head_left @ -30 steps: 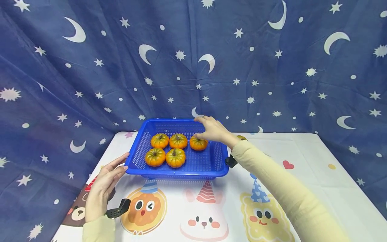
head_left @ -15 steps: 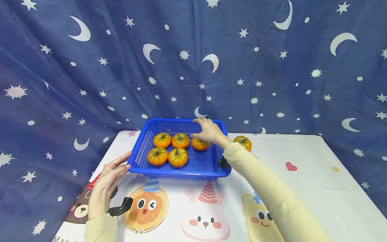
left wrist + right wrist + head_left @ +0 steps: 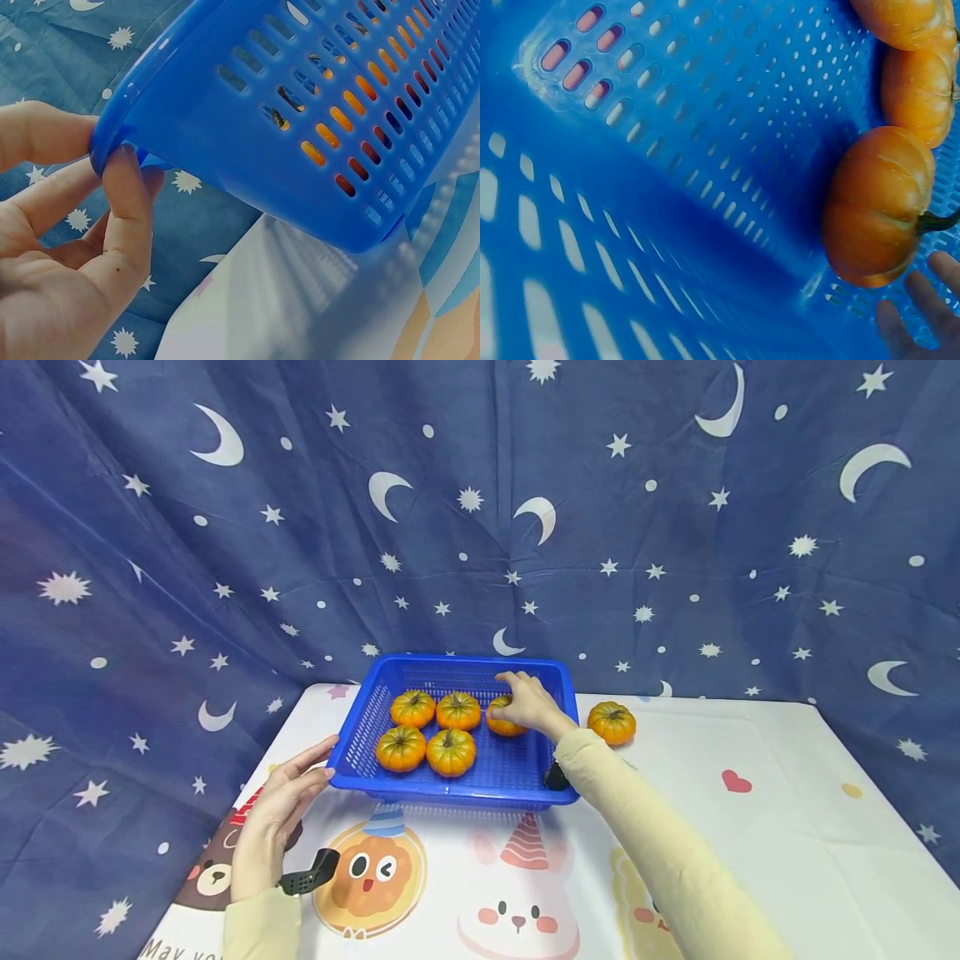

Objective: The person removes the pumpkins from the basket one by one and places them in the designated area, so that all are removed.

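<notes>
A blue plastic basket (image 3: pixel 450 791) holds several small orange-green pumpkins (image 3: pixel 452 752). My left hand (image 3: pixel 273 814) pinches its left front corner; in the left wrist view thumb and fingers grip the rim (image 3: pixel 112 120). My right hand (image 3: pixel 534 706) reaches over the right side, with its thumb at the back right pumpkin (image 3: pixel 504 729) and its fingers raised and spread above it. From the right wrist, that pumpkin (image 3: pixel 877 210) lies on its side, stem toward the right, and the loose fingers (image 3: pixel 930 307) show just below it.
Outside the basket, to its right, one more pumpkin (image 3: pixel 611 724) sits on the white cartoon-print tablecloth (image 3: pixel 757 827). Behind the table hangs a dark blue curtain (image 3: pixel 420 552) with moons and stars. A black wrist camera (image 3: pixel 310 874) is strapped to the left wrist.
My right hand has moved down and slightly left relative to the basket, and its sleeve now uncovers the pumpkin outside. The left hand keeps its grip. The head view has shifted a little.
</notes>
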Demonstrator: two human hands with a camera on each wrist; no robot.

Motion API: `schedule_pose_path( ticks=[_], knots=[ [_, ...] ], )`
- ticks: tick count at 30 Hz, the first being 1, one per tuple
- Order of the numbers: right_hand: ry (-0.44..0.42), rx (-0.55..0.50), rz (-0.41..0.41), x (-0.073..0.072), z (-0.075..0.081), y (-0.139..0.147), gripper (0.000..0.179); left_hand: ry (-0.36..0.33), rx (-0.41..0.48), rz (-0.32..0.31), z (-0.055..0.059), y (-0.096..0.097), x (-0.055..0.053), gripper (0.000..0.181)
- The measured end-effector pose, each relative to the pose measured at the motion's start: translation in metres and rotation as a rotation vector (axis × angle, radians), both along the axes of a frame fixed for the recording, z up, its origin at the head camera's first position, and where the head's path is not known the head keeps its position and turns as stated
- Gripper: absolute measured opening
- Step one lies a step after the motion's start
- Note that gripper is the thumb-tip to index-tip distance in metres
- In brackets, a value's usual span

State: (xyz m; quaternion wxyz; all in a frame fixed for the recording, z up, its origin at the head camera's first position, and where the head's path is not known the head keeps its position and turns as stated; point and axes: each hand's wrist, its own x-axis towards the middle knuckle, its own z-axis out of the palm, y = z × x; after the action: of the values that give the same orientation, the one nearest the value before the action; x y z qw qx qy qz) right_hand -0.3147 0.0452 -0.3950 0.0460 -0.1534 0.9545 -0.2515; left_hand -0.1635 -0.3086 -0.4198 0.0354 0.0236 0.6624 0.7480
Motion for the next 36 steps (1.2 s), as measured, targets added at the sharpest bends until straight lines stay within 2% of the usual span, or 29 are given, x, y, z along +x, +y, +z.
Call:
schedule_pose_path(
  ticks=[8,15,20,29,36],
  knots=[
    [-0.022,-0.033,-0.036,0.002,-0.015,0.006,0.069,-0.031,-0.063,0.013,-0.004,0.002,-0.002,0.059],
    [-0.027,0.020,-0.005,0.001,-0.019,0.009,0.072,-0.040,-0.091,0.019,-0.004,0.002,-0.002,0.059],
    [-0.044,0.036,0.014,0.000,-0.021,0.009,0.074,-0.050,-0.100,0.028,-0.003,0.001,-0.002,0.059],
    [-0.124,0.084,0.028,-0.001,-0.020,0.006,0.077,-0.044,-0.087,0.041,0.000,0.002,-0.003,0.058],
    [-0.128,0.095,0.047,-0.001,-0.020,0.003,0.077,-0.042,-0.087,0.036,-0.001,0.001,-0.002,0.059]
  ],
)
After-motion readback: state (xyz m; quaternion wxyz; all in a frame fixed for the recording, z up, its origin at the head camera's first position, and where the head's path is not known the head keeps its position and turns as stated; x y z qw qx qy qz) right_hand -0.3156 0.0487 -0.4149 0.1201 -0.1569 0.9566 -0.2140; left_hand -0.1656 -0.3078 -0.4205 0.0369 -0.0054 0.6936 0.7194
